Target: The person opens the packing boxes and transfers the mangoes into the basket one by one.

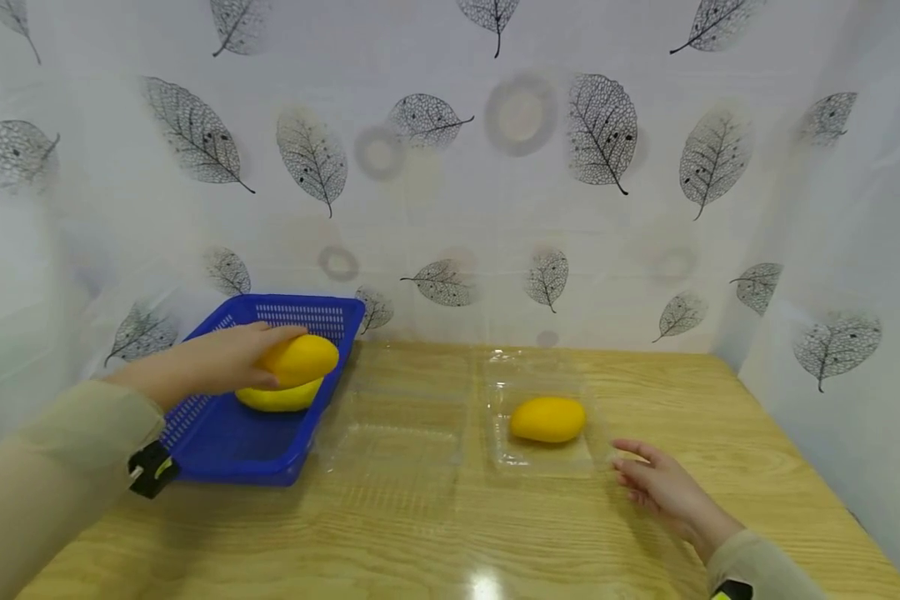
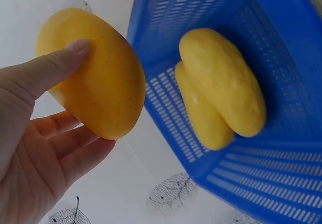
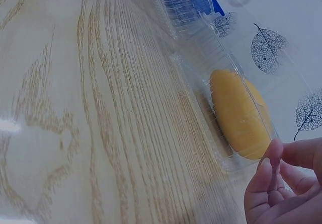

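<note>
My left hand (image 1: 221,357) grips a yellow-orange mango (image 2: 103,85) over the blue basket (image 1: 228,475), thumb on one side and fingers on the other. Two long, paler yellow fruits (image 2: 224,80) lie side by side inside the basket. A second mango (image 1: 547,419) rests in a clear plastic container (image 1: 506,461) on the table. Just right of that container is my right hand (image 1: 671,492), its fingers loosely bent and nothing visible in its grasp. In the right wrist view its fingertips (image 3: 274,151) overlap the container's near corner.
Between the basket and the filled container stands another clear plastic container (image 1: 401,454), with no fruit in it. Both are see-through and their edges are faint. A leaf-print curtain (image 1: 450,217) hangs behind the wooden table (image 1: 390,554) and along its sides.
</note>
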### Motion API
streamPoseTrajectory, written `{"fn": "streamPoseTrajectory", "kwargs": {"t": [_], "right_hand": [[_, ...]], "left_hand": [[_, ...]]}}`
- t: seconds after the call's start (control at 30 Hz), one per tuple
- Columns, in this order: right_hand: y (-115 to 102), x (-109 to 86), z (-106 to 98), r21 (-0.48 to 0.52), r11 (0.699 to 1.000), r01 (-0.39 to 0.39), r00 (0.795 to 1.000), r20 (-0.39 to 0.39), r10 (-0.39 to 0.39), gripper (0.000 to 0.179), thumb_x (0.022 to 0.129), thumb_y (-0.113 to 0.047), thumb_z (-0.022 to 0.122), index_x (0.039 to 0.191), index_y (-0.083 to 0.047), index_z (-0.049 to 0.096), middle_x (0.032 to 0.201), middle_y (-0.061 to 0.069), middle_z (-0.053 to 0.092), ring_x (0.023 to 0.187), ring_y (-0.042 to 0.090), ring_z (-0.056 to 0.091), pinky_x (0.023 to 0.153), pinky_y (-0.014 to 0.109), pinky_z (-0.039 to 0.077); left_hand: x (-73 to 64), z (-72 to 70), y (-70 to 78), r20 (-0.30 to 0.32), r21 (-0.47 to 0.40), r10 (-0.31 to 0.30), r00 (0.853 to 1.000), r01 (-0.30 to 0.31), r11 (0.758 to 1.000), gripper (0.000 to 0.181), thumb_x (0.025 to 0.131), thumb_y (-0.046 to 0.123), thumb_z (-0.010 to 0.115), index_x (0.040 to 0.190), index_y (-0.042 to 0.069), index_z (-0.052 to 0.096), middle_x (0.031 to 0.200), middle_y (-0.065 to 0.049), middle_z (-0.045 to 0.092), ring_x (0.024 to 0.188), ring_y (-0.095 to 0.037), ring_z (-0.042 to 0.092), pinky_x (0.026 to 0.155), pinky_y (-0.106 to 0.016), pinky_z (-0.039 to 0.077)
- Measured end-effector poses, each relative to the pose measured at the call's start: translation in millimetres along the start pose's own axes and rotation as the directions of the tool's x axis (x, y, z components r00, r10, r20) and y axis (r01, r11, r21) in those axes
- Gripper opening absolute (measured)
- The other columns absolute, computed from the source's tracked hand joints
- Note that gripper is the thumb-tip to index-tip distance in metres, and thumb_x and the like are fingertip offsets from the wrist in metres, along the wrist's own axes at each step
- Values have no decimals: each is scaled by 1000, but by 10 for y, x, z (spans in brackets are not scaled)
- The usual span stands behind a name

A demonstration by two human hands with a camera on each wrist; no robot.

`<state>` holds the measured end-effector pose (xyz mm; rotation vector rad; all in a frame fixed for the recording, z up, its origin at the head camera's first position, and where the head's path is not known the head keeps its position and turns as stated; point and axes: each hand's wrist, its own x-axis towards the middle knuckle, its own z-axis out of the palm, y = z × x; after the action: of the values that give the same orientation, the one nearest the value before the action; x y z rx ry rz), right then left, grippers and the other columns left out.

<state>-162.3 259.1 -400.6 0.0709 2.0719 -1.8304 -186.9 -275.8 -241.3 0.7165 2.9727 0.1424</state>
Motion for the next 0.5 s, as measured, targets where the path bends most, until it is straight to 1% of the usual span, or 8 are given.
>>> {"fn": "streamPoseTrajectory", "kwargs": {"t": [0.13,0.23,0.3,0.37,0.43,0.5], "right_hand": [[14,25,15,3,1000,-4,1000,-3,4,60,97,-17,51,144,4,20,88,2,55,72,6,54,62,21,49],[24,42,30,6,1000,-7,1000,1,7,60,97,-17,50,144,3,20,87,2,55,71,6,54,61,21,49],[28,49,40,8,1000,-9,1000,5,9,60,97,-18,51,144,3,20,87,2,55,71,7,54,61,21,49],[29,53,48,9,1000,-9,1000,7,9,60,97,-18,51,144,3,20,87,2,55,71,7,54,61,21,49],[29,56,55,11,1000,-9,1000,8,9,60,97,-18,51,144,3,20,87,2,55,71,7,54,61,21,49],[29,59,60,12,1000,-8,1000,9,8,60,97,-17,51,144,3,21,87,3,55,71,7,54,61,21,49]], "left_hand": [[-42,15,-121,9,12,-22,1000,22,1000,66,84,21,70,139,2,38,116,-21,55,99,-35,55,78,-51,47],[-75,36,-218,14,15,-31,999,31,999,67,84,22,70,138,0,39,115,-23,56,101,-39,54,79,-52,47],[-103,52,-281,18,11,-45,999,44,999,67,84,22,70,138,0,38,119,-26,55,108,-48,49,84,-57,44],[-130,68,-340,23,6,-58,998,58,998,68,84,22,69,139,-1,37,122,-28,53,115,-54,41,87,-62,39],[-152,86,-401,26,11,-71,997,71,997,69,84,23,69,139,-2,36,123,-30,52,116,-56,38,88,-65,36],[-174,104,-464,27,21,-76,997,75,997,69,84,24,69,139,-3,36,122,-31,52,114,-56,40,87,-65,37]]}}
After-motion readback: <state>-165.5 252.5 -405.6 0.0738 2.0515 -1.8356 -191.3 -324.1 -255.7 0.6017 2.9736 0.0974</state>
